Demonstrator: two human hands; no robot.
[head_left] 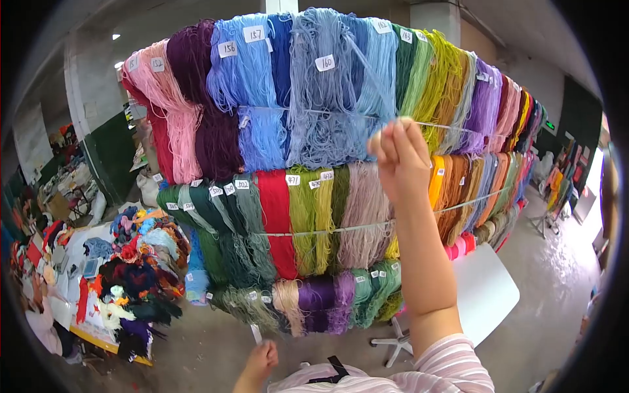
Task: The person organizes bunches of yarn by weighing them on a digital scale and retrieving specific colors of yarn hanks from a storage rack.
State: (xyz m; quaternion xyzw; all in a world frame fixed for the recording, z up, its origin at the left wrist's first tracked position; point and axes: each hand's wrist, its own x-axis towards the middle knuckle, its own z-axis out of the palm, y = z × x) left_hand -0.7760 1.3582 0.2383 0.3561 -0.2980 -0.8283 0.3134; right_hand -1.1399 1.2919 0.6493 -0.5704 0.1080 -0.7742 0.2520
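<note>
Grey-blue strand (372, 73) in my right hand (401, 154), right of centre: fingers curled, thumb and fingertips closed on its lower end. Hand's a bit blurred, so exact pinch unclear. My left hand (264, 357), bottom of frame left of centre, is curled too, white slip (256, 333) sticking up from the fingertips; looks pinched.

Risks, my read: pulled hard, the strand could snag in the loose loops of the hank labelled 160 (318, 92), top centre, then drag, knot or snap. It crosses in front of the light-blue hank (385, 56), so it could catch fibres there too. Weak pinch = strand drops and gets lost among similar blues. Slack left grip = slip on the floor (203, 344).

Orientation: strand's long axis is a steep diagonal, upper end near the top of hank 160, lower end down-right at my fingertips. Looks straight, so probably under tension. Hanks hang vertical. Pale band (440, 126) runs across the upper row. Yarn-covered table (108, 346) lower left, well apart.
</note>
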